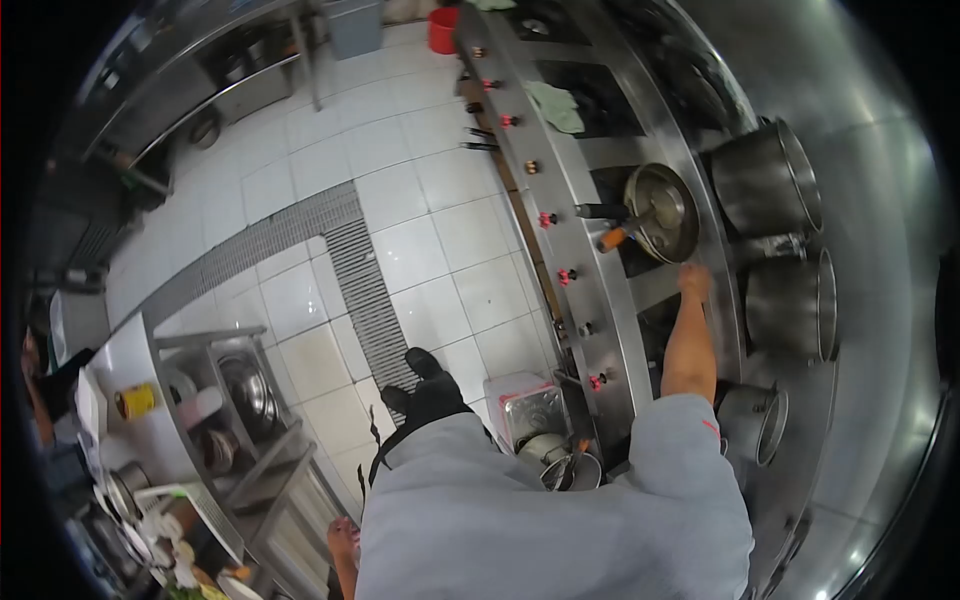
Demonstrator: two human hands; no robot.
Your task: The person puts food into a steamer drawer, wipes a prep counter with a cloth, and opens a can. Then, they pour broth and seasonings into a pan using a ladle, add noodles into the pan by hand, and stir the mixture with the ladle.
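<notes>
My right hand (692,283) reaches over the stove, its fingers closed just beside the rim of a frying pan (683,246). Whether it grips anything there is too small to make out. Inside the pan rests a ladle (668,210); an orange-brown handle (614,238) and a black handle (603,211) stick out toward the stove's front. Low at my side hangs my left hand (343,538), partly covered by my grey shirt. Its fingers look curled, and what they hold, if anything, is hidden.
Large steel pots (765,180) line the back of the stove (560,165). A green cloth (556,107) lies near a burner. Red knobs (567,276) run along the front. A floor grate (365,290) crosses the white tiles. Left stands a counter (150,345) with bowls beneath.
</notes>
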